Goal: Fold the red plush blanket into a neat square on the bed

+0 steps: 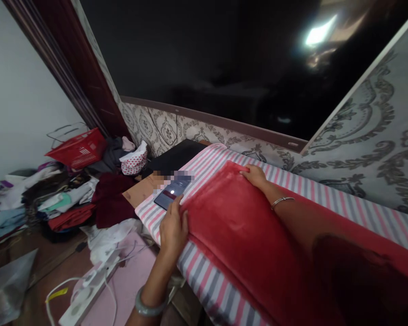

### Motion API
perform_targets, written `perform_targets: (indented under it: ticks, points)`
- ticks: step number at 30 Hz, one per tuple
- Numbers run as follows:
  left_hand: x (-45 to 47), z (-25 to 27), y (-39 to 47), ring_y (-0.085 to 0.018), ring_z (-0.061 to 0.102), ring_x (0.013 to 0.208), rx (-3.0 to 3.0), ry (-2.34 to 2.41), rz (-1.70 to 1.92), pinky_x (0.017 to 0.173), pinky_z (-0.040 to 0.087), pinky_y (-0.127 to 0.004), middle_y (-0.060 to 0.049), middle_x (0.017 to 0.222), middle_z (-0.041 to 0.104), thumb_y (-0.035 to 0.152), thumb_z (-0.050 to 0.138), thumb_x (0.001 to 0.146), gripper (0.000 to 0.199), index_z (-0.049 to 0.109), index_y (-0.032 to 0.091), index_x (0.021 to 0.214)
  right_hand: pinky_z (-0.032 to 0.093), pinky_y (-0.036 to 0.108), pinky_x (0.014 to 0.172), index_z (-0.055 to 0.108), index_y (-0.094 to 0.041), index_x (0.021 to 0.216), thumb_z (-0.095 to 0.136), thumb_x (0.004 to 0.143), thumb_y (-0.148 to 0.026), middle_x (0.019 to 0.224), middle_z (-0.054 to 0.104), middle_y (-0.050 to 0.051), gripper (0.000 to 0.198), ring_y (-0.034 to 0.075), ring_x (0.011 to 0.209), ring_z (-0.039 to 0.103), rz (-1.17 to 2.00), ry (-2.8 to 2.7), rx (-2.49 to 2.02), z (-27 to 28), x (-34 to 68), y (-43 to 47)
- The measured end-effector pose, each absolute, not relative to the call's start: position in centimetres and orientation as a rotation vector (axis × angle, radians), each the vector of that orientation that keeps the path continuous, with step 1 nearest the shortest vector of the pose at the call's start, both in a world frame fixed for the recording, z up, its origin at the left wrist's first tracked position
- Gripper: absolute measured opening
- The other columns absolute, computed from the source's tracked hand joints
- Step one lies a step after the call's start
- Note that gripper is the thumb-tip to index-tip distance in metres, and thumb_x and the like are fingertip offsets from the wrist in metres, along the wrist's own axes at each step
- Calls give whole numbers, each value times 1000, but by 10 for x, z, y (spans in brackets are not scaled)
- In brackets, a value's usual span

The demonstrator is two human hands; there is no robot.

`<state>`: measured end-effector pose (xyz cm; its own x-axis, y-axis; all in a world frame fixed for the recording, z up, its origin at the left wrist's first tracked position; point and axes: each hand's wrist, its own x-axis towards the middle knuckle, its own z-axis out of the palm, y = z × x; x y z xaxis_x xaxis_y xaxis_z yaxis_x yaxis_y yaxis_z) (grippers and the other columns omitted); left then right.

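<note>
A red plush cloth (236, 210) lies spread along a striped cloth (214, 280) of pink, grey and white. At the far corner of the plush cloth, my right hand (255, 175) is closed, fingertips pinching its edge. My left hand (173, 228) grips the near-left corner, thumb on the red fabric; its fingers are partly hidden. Just beyond the left fingertips lies a smartphone (170, 194) with a white round spot on its screen, part of it blurred out. The plush cloth runs off to the lower right beneath my right arm.
A large dark TV screen (204, 59) hangs on the patterned wall behind. To the left are a heap of clothes (68, 199) and a red basket-like bag (78, 149). A white power strip (88, 290) with cables sits on a pink surface (136, 276) below left.
</note>
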<state>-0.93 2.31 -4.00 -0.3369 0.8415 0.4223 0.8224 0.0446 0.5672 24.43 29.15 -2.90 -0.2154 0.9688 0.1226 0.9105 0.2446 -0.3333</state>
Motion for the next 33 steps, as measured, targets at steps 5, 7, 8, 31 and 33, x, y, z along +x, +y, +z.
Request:
perform_targets:
  ticks: [5,7,8,31,33]
  points:
    - [-8,-48,21,-29,65,102,1951,2406,1031,84,56,-42,-15,113,66,18,46,94,43,55,12,136,47,26,82,71,-20,111,61,93,-31,113,73,8,23,22,102,66,314,-2278,-1721,-32,261,289]
    - [-9,-45,22,-31,63,101,2064,2437,1041,88,55,-46,-17,111,66,17,46,93,42,58,9,133,48,26,88,68,-20,122,62,92,-32,123,71,9,32,23,109,65,337,-2290,-1734,-26,279,284]
    - [-9,-42,22,-32,62,102,2118,2447,1060,90,54,-48,-18,113,65,17,46,93,41,59,8,131,48,27,89,68,-20,125,62,93,-33,125,70,9,35,24,111,65,350,-2292,-1749,-23,290,280]
    - [271,23,124,-29,57,131,2848,1085,247,113,43,-42,-21,135,63,28,41,90,47,59,7,128,45,36,107,68,-19,129,64,87,-16,133,66,10,43,25,123,60,-58,-1385,-2128,38,661,-83]
    - [287,16,122,-30,56,131,2877,1187,205,111,44,-45,-21,134,63,30,36,93,47,60,8,127,46,33,105,71,-20,124,62,85,-14,130,69,8,41,24,119,63,-118,-1079,-2224,38,705,-133]
